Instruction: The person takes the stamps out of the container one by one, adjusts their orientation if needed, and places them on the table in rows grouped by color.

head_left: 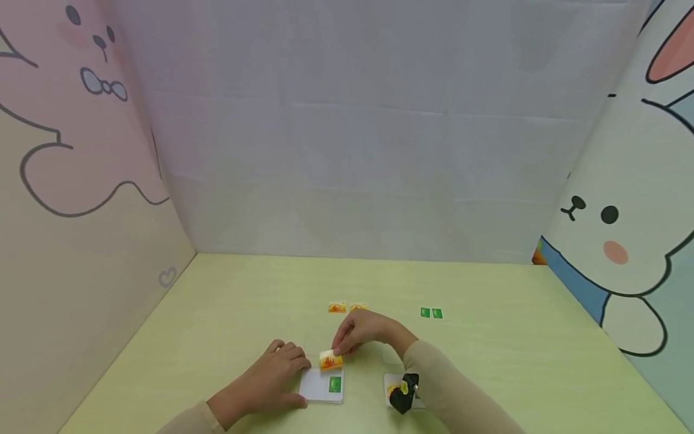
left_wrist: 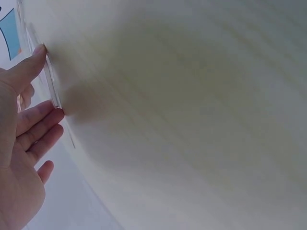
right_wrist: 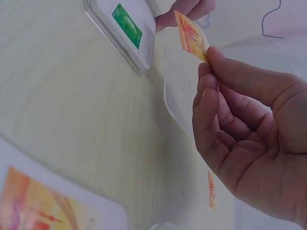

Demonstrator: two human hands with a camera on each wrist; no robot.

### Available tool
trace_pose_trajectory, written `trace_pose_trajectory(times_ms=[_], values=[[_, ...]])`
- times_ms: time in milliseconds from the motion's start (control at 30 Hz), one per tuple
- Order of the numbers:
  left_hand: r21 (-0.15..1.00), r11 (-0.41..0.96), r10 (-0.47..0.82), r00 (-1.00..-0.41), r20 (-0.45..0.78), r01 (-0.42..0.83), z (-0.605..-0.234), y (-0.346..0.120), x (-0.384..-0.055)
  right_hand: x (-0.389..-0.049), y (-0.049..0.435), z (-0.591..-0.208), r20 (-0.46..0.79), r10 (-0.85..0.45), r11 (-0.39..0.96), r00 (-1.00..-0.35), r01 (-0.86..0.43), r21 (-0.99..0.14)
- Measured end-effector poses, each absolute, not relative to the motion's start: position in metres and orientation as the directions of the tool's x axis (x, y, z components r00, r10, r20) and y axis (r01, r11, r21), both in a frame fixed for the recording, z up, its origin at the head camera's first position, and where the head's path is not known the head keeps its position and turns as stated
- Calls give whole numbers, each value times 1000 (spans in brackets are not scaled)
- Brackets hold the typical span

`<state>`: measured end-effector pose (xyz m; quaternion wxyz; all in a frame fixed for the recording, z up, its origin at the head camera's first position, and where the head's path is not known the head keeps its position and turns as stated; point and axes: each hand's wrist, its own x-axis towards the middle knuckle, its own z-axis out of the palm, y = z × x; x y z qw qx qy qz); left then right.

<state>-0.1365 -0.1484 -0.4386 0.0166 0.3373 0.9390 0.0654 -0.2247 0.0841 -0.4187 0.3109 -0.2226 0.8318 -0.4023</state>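
A flat white box (head_left: 320, 392) with a clear rim and a green sticker (head_left: 335, 384) lies at the near middle of the table. My left hand (head_left: 279, 377) holds this box along its left side, thumb and fingertips at its edge, as the left wrist view shows. Between thumb and forefinger my right hand (head_left: 364, 333) pinches an orange sticker (right_wrist: 191, 36), which is tilted above the box's far edge. Nearer the right wrist lies a second white box (right_wrist: 103, 211) with an orange picture; in the head view the wrist strap partly hides it.
Two orange stickers (head_left: 337, 307) lie farther back, the right one partly behind my right hand. To their right are two green stickers (head_left: 425, 312). A clear plastic piece (right_wrist: 173, 103) shows by the box. Printed side panels (head_left: 612, 241) and a pale back sheet enclose the table.
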Motion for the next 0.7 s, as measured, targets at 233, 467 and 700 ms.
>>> trace_pose_trajectory(times_ms=[233, 467, 700], values=[[133, 757, 645, -764, 13, 640, -439, -149, -138, -231, 87, -419, -322, -621, 561, -715, -119, -819], [107, 750, 653, -756, 42, 653, -439, -149, -139, -237, 88, -420, -314, -623, 554, -717, -121, -824], [127, 763, 639, -769, 8, 634, -441, -149, -139, -239, 87, -418, -308, -619, 554, -723, -123, -823]])
